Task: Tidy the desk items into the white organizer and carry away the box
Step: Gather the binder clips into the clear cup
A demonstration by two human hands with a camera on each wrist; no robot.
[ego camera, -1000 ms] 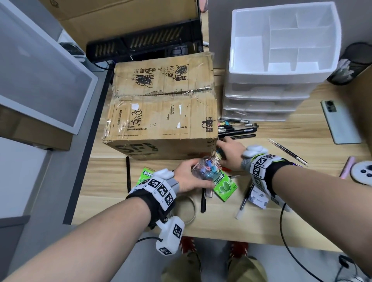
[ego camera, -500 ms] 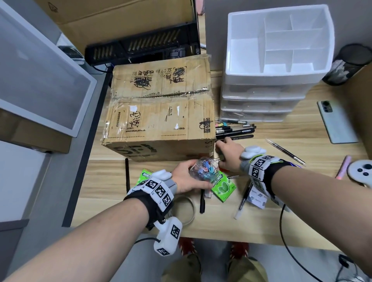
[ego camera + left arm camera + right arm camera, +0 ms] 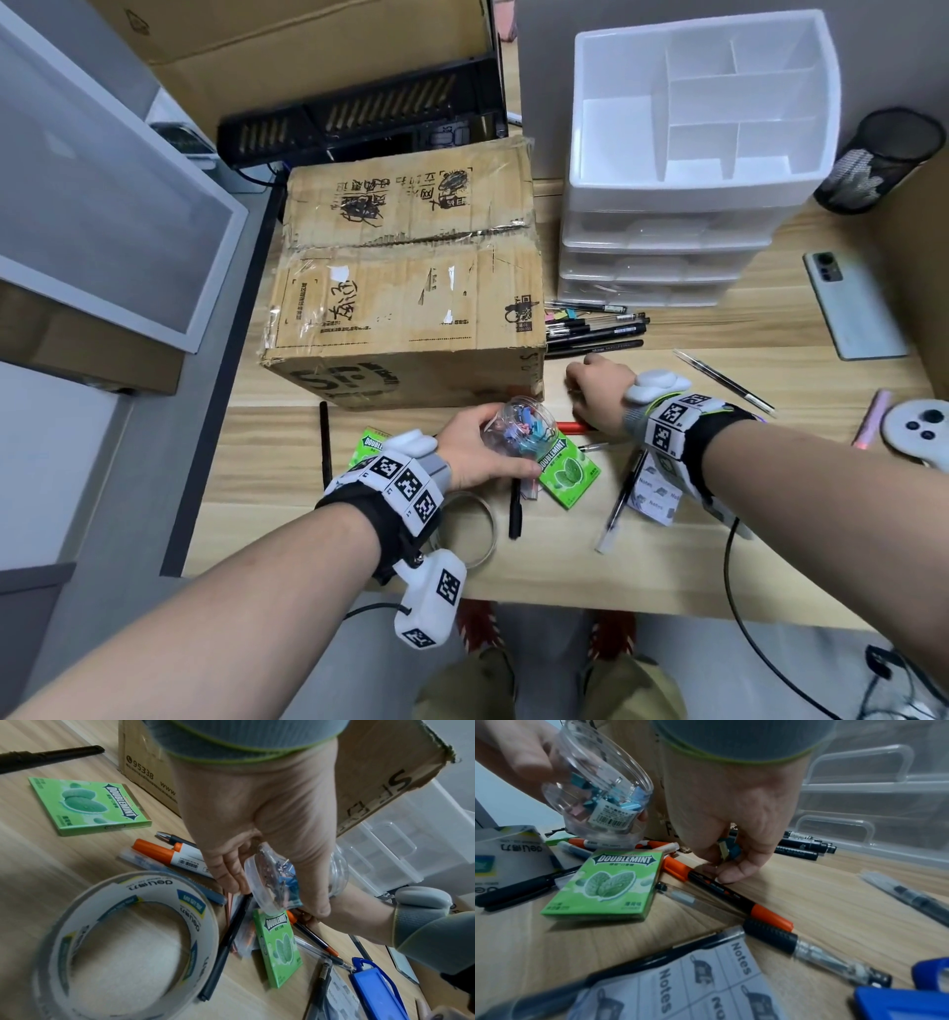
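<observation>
Left hand point(image 3: 480, 452) is gripping a clear plastic jar point(image 3: 524, 429) of small coloured clips, tilted, thumb and fingers curling round its wall; a barcode sticker on the jar point(image 3: 613, 817) is facing the right wrist camera, print too small to read. Right hand point(image 3: 598, 393) is curling down at the desk just right of the jar, fingertips pinching a small teal clip point(image 3: 729, 846) against the wood.

Directly under the jar, a green gum pack point(image 3: 608, 884) is lying flat, reading "DOUBLEMINT". An orange-and-black pen point(image 3: 721, 892) is lying under the right fingertips. Toward the wrist, a sheet printed "Notes" point(image 3: 700, 979). A second DOUBLEMINT pack point(image 3: 88, 805) is sitting left of the left hand, and a tape roll point(image 3: 123, 943) marked "deli" is lying beneath that wrist.

Cardboard box point(image 3: 411, 288) is standing just beyond both hands, touching neither; "95338" and "www" are showing on its near face point(image 3: 144, 778). White organizer point(image 3: 703, 103) is sitting beyond the right hand, beside the box, black pens point(image 3: 595, 329) lying at its foot.
</observation>
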